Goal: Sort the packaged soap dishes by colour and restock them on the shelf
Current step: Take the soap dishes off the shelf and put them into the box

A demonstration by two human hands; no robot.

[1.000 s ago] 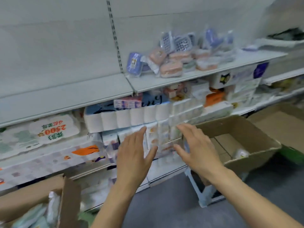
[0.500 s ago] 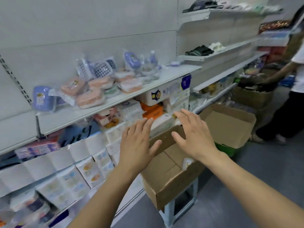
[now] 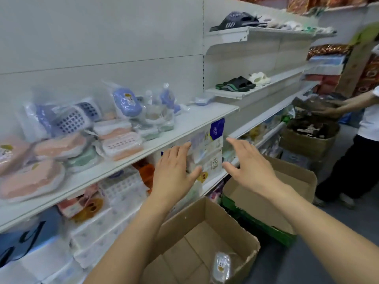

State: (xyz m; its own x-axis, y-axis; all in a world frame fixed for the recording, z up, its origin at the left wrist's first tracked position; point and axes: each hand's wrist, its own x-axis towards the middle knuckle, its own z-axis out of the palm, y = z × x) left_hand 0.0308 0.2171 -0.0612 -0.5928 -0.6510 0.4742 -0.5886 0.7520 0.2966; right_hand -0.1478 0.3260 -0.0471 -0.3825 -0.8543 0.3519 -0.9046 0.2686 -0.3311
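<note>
Tissue packs (image 3: 207, 152) fill the space under the shelf (image 3: 196, 121); a cardboard box (image 3: 244, 234) below holds one wrapped soap dish (image 3: 222, 267). Pink, blue and green packaged soap dishes (image 3: 121, 143) lie jumbled on the shelf. Left hand (image 3: 174, 173) and right hand (image 3: 249, 166) hover spread, holding nothing.

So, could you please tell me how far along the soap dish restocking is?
Mostly done: many packaged soap dishes lie on the shelf, though pink, blue and green remain mixed. Both the left hand and right hand hold nothing. One packaged dish remains in the cardboard box.
</note>
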